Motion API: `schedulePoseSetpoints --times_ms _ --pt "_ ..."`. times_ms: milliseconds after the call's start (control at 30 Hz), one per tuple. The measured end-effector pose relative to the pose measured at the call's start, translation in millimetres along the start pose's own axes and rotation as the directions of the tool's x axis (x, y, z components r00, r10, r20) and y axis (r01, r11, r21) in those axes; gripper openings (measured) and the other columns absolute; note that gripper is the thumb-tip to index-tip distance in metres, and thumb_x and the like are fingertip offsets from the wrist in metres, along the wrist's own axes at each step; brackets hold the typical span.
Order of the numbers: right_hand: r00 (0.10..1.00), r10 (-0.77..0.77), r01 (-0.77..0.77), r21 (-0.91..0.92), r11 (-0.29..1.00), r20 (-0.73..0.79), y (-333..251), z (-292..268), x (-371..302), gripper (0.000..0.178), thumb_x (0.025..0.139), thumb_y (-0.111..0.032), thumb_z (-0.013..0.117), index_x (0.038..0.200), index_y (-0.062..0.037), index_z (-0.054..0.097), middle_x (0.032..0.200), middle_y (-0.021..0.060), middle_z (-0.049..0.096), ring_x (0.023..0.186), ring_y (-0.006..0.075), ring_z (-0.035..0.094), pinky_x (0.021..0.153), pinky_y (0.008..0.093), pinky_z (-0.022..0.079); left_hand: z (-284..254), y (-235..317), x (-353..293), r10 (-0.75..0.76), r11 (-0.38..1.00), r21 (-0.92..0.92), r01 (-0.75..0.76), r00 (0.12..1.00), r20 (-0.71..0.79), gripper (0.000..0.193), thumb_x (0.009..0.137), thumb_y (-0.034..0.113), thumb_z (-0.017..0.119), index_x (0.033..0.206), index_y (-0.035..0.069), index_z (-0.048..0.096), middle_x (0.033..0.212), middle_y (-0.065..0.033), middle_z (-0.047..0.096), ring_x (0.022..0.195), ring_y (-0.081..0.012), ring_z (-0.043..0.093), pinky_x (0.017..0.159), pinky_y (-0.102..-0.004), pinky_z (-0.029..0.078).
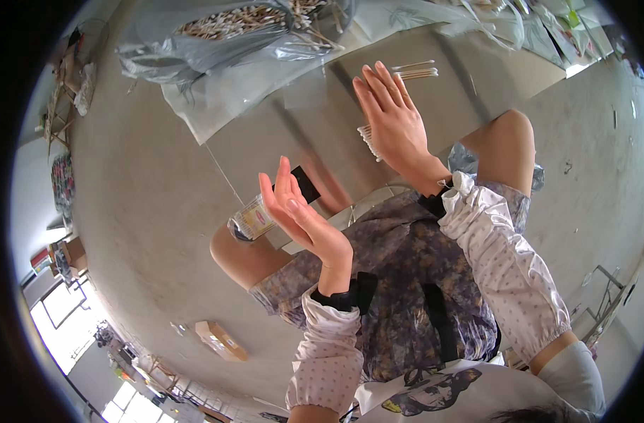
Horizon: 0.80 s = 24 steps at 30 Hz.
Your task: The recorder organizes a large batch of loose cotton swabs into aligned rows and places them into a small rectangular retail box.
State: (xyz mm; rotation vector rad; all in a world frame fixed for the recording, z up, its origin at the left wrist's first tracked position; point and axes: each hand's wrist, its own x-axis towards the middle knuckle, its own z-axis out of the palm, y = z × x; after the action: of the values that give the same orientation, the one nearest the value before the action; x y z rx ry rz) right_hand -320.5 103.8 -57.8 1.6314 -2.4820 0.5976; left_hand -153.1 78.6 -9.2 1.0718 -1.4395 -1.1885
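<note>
My right hand [398, 128] is stretched flat over the table, its fingers pointing away from me and nothing gripped. White tips of a row of cotton swabs [368, 143] stick out along its left side; the hand hides the rest of them. Just beyond its fingertips lie a few more cotton swabs [417, 72]. My left hand [304, 224] is raised on the near left, palm partly turned inward and fingers extended, holding nothing. Behind it, a clear packet with a yellowish label [254, 219] sits at the table's near left, beside a flat black object [306, 185].
A grey plastic bag [174, 56] heaped with loose cotton swabs [234, 22] lies at the far left of the shiny table [301, 130], on a white sheet [206, 113]. More clear plastic bags [502, 21] are at the far right. A small cardboard box [222, 341] rests on the floor.
</note>
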Motion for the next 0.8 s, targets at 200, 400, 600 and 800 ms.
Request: schedulePoseSetpoints --times_ms 200,400,600,800 --pt "0.999 -0.022 0.018 0.101 0.995 0.045 -46.5 9.3 4.4 0.055 0.085 -0.01 0.057 0.139 0.0004 0.047 0.15 0.0158 0.041 0.147 0.0303 0.027 0.121 0.043 0.023 -9.4 -15.2 19.0 -0.011 0.975 -0.221 0.004 0.999 -0.032 0.058 0.107 0.039 0.03 0.149 -0.001 0.023 0.143 -0.0264 0.047 0.139 -0.0354 0.04 0.118 -0.0478 0.025" --pt "0.991 -0.08 0.061 0.163 0.985 0.109 -95.5 19.5 9.1 0.054 0.088 -0.011 0.054 0.14 0.0009 0.045 0.151 0.0168 0.04 0.147 0.0311 0.026 0.121 0.0429 0.023 -10.0 -28.3 34.2 -0.209 0.847 -0.494 0.2 0.977 0.036 0.068 0.106 0.049 0.031 0.153 0.001 0.018 0.147 -0.0246 0.042 0.14 -0.0353 0.037 0.119 -0.0462 0.026" --pt "0.995 -0.046 0.024 0.22 0.975 0.093 -113.5 26.7 8.8 0.048 0.093 -0.012 0.048 0.139 0.0024 0.046 0.149 0.0176 0.042 0.146 0.0309 0.028 0.121 0.0422 0.024 -8.1 -28.0 26.6 -0.253 0.86 -0.454 0.235 0.967 0.022 0.067 0.106 0.049 0.026 0.152 0.001 0.02 0.15 -0.0224 0.038 0.142 -0.0338 0.033 0.119 -0.0433 0.027" --pt "0.994 -0.068 0.049 0.204 0.978 0.089 -110.4 26.9 9.2 0.047 0.092 -0.01 0.049 0.137 0.0024 0.048 0.148 0.0177 0.043 0.145 0.0317 0.031 0.12 0.0423 0.026 -11.9 -27.0 24.0 -0.277 0.846 -0.487 0.219 0.96 -0.049 0.066 0.107 0.048 0.026 0.152 0.001 0.021 0.149 -0.0218 0.039 0.14 -0.0326 0.035 0.118 -0.0424 0.026"
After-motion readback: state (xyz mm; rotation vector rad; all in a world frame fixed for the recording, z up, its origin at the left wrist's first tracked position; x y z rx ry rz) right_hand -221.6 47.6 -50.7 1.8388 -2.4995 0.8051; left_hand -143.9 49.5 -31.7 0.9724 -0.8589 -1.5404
